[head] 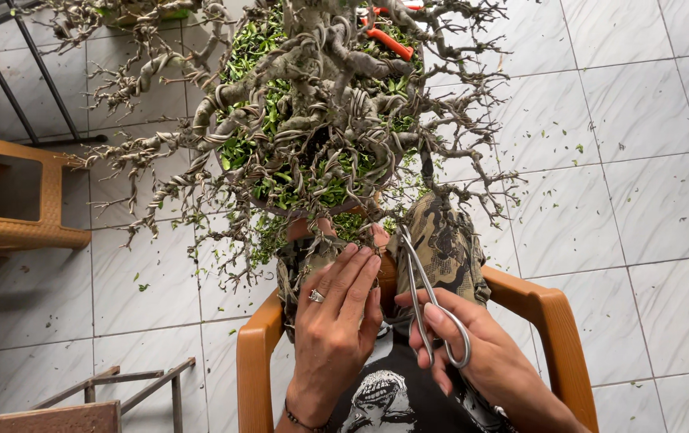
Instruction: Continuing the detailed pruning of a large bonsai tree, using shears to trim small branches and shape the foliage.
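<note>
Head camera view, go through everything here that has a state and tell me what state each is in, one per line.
Bonsai tree: branches wrapped in wire, mostly bare at the tips, leafy at the centre.
Steel scissors: blades closed, pointing up at the tree.
Right hand: shut on the scissors.
Left hand: open, fingers extended, holding nothing.
Orange-handled tool: lying behind the trunk.
Tiled floor: littered with leaf clippings.

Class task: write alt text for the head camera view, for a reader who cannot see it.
Seen from above, a seated person's right hand holds slim metal shears beside a wired bonsai tree, while the ringed left hand rests open nearby. Leaf clippings dot the white tiled floor.
</note>
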